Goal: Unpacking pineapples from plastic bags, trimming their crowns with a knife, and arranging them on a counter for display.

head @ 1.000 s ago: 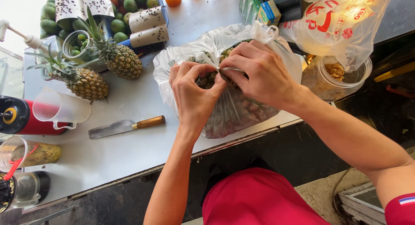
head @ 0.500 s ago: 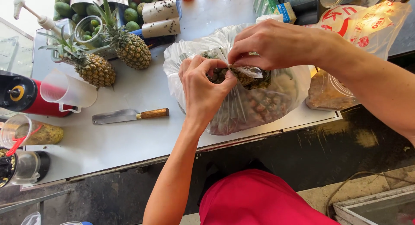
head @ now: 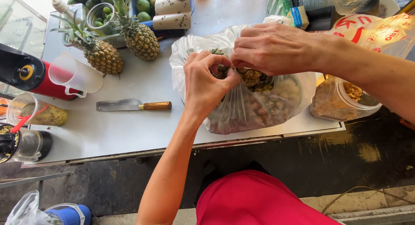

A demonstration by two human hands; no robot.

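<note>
While the fingers of the left hand (head: 206,80) and right hand (head: 270,47) pinch the gathered mouth of the plastic bag (head: 250,104) of pineapple peel on the table (head: 129,130), both hands have risen since a second ago, drawing the neck tighter, with the knife (head: 133,105) and pineapples (head: 123,43) lying apart at left

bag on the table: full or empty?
Full: the clear bag bulges with brown scraps. Left hand and right hand pinch its mouth.

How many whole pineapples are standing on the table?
2. One pineapple is left of the other pineapple, both behind the knife. The clear bag in both hands holds peel scraps, which may hide more.
</note>
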